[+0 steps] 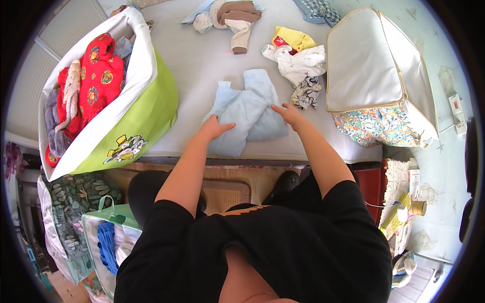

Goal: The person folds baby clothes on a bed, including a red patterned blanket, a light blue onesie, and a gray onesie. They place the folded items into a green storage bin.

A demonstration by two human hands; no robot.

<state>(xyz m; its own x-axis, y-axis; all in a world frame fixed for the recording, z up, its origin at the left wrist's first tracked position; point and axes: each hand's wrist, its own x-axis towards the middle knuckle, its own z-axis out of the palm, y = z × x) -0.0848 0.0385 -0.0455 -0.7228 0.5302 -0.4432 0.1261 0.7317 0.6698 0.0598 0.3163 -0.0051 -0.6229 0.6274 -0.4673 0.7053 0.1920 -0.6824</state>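
A light blue baby garment, partly folded over itself, lies on the bed before me. My left hand rests on its near left side, thumb stretched towards the middle. At the opposite edge, my right hand touches the cloth with the thumb reaching inward. Fingers and thumb are apart on both hands, and neither seems to pinch the fabric. Just beyond my right hand sits a small heap: a patterned grey-and-yellow cloth, a white printed garment and a yellow garment.
On the left stands a green storage bag full of clothes, including a red padded garment. An open floral storage bag is at right. Brown and cream clothes lie at the bed's far side. More bags stand on the floor, including a green-trimmed bag.
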